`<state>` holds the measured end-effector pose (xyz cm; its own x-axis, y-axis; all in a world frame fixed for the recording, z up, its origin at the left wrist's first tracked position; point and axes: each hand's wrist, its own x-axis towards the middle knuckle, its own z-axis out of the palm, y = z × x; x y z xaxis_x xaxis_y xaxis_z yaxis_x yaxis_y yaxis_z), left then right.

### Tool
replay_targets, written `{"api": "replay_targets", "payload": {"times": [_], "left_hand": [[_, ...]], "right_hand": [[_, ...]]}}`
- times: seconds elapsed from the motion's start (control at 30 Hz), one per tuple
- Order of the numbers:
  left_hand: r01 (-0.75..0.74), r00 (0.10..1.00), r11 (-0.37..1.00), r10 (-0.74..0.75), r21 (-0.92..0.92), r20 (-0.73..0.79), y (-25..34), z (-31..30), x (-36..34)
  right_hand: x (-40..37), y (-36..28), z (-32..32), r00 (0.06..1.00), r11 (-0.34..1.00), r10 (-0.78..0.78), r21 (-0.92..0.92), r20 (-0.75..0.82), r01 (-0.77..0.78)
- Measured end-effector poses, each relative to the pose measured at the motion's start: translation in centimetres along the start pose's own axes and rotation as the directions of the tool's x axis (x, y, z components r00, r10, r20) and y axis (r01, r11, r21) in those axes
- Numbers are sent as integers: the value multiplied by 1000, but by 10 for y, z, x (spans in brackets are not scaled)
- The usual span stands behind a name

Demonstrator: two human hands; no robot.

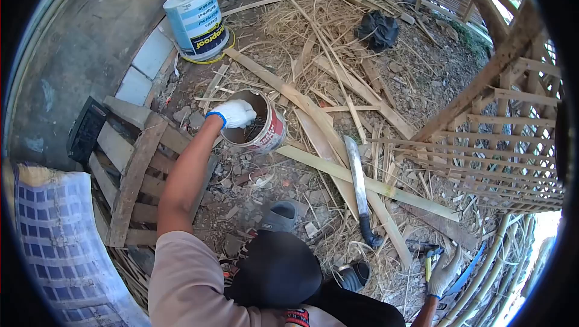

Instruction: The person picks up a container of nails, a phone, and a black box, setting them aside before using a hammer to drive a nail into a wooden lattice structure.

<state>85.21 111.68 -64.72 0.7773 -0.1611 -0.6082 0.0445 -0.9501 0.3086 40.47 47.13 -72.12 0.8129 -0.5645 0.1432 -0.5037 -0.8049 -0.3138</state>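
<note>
1. Gloved left hand [235,114], head view: set at the left side of the mouth of the small bucket [272,134], its fingers bent downward. Whether they grip the rim or something inside cannot be told.
2. Small bucket, the landmark for all places below: open-topped and tilted, with a red-and-white label. Dark, thin pieces [258,126] lie within, too small to identify.
3. Gloved right hand [444,276]: well apart from the small bucket, to its right and nearer the wearer. The fingers are extended and parted; contact with the adjacent tool cannot be told.
4. Hammer [429,263]: yellow-handled, just left of the right hand, likewise to the right of the small bucket and nearer the wearer. A blue strip [464,277] lies on the other side of that hand.
5. Long blade [357,176]: to the right of the small bucket, resting across wooden strips, its dark handle [368,230] toward the wearer.
6. Pale plank [368,183]: running from near the small bucket's base toward the right, passing beneath the blade.
7. Large blue-and-white bucket [196,22]: beyond the small bucket and to its left.
8. Slatted wooden frame [142,179]: to the left of the small bucket and nearer the wearer.
</note>
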Motion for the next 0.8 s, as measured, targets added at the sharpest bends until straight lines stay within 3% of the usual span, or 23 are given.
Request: {"api": "replay_targets", "payload": {"times": [0.03, 0.1, 0.17, 0.23, 0.3, 0.37, 0.43, 0.5, 0.57, 0.6, 0.63, 0.7, 0.8], "left_hand": [[-125, 992, 948, 130, 293, 2, -13, 5, 9], [-100, 982, 901, 156, 421, -102, -44, 27, 40], [-63, 981, 925, 126, 373, -145, -58, 37, 63], [-28, 982, 923, 97, 383, -162, -60, 40, 80], [-137, 968, 946, 191, 295, -162, -71, 41, 91], [-164, 973, 945, 202, 281, -111, -77, 44, 100], [-196, 974, 940, 221, 279, -60, -81, 47, 110], [-126, 991, 932, 135, 340, -4, -82, 52, 116], [-118, 992, 941, 123, 317, 5, -82, 56, 115], [-149, 988, 946, 156, 289, -2, -83, 59, 113], [-177, 982, 949, 187, 260, -15, -84, 61, 112], [-171, 983, 960, 182, 220, -31, -88, 69, 112], [-147, 987, 936, 161, 320, -15, -87, 72, 116]], "right_hand": [[4, -20, -5, 993, 998, -60, 40, 106, 56], [7, -35, -3, 969, 991, -125, -9, 215, 130], [3, -41, -1, 954, 985, -165, -13, 249, 174], [-4, -42, -4, 924, 997, 9, 66, 381, -36], [-13, -31, -9, 926, 998, 17, 46, 378, -37], [-19, -35, -25, 887, 981, 127, 79, 444, -180], [-8, -74, -50, 871, 998, 59, -36, 488, -47], [1, -70, -50, 827, 990, 136, -109, 546, -91], [9, -80, -56, 825, 990, 134, -33, 549, -138], [15, -83, -54, 810, 995, 99, -45, 579, -90], [5, -36, -31, 863, 962, 77, 191, 499, -196], [23, -89, -31, 829, 969, 55, 170, 557, -179], [43, -157, -26, 790, 985, -167, 141, 590, 103]]}}
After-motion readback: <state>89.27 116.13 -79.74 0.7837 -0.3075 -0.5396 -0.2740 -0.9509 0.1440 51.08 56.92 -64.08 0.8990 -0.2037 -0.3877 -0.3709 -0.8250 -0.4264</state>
